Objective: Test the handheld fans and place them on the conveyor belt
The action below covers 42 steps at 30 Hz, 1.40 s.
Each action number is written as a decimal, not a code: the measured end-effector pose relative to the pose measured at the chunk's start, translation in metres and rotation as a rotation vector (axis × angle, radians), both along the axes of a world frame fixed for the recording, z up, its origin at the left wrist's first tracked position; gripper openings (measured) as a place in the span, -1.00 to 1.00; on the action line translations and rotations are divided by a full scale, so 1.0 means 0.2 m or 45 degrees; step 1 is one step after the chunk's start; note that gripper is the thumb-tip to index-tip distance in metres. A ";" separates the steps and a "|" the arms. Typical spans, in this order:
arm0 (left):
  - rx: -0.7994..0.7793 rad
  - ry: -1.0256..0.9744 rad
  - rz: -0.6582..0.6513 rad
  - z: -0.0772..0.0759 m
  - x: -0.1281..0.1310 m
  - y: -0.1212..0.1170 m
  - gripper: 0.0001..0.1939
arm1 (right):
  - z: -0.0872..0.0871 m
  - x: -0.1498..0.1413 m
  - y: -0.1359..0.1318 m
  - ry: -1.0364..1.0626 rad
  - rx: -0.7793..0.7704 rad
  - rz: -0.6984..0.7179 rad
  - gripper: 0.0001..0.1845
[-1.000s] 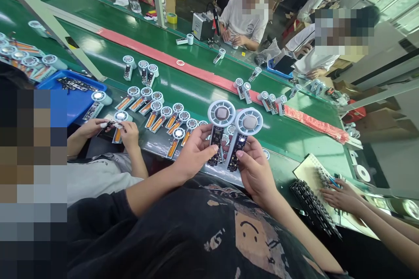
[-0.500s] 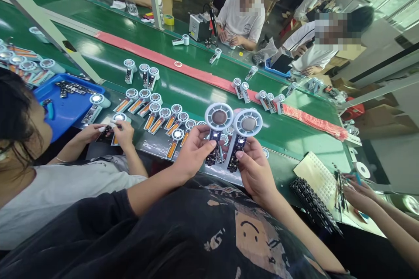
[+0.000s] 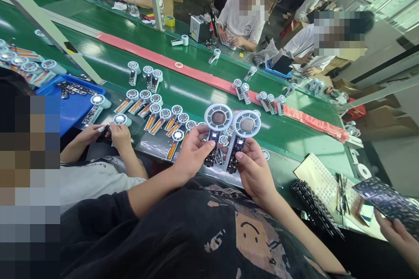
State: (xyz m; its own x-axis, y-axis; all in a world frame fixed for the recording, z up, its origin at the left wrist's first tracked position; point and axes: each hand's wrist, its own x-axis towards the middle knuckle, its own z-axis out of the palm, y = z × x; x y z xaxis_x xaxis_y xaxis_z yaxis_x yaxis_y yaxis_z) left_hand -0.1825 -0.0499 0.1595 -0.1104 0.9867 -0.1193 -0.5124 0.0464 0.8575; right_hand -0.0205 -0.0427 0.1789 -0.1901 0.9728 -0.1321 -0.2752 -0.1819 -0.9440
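In front of my chest I hold two partly assembled handheld fans side by side, their round white heads up. My left hand [image 3: 191, 154] is closed round the left fan [image 3: 214, 147], thumb on the dark circuit board in its handle. The other fan [image 3: 233, 153] is gripped by my right hand [image 3: 257, 170], thumb along its board's edge. Each board has a small bright white spot near the head. The two heads nearly touch. Behind them, more fan housings [image 3: 223, 141] on the bench are partly hidden.
Rows of fan housings with orange-filled handles [image 3: 157, 124] stand left of my hands. A green conveyor belt [image 3: 193, 85] carries fans past a red strip [image 3: 147, 54]. At left, a co-worker's hands [image 3: 121, 137] work beside a blue tray [image 3: 70, 111]. At right, another hand [image 3: 397, 235] holds a circuit-board panel [image 3: 389, 200].
My hands and both fans stay almost still. Fans on the near belt have shifted slightly right. The co-worker at right now holds up a board panel, and the left co-worker's hands have moved slightly.
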 end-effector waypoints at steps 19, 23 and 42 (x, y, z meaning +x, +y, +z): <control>0.002 0.041 -0.049 0.00 -0.01 0.00 -0.54 | -0.01 -0.03 0.01 0.095 -0.070 -0.012 -0.52; 0.008 0.047 -0.060 0.00 -0.01 0.01 -0.54 | -0.02 -0.02 0.00 0.079 -0.063 -0.029 -0.52; -0.023 0.040 -0.082 0.01 0.01 0.02 -0.53 | -0.02 -0.01 -0.01 0.093 -0.096 -0.069 -0.50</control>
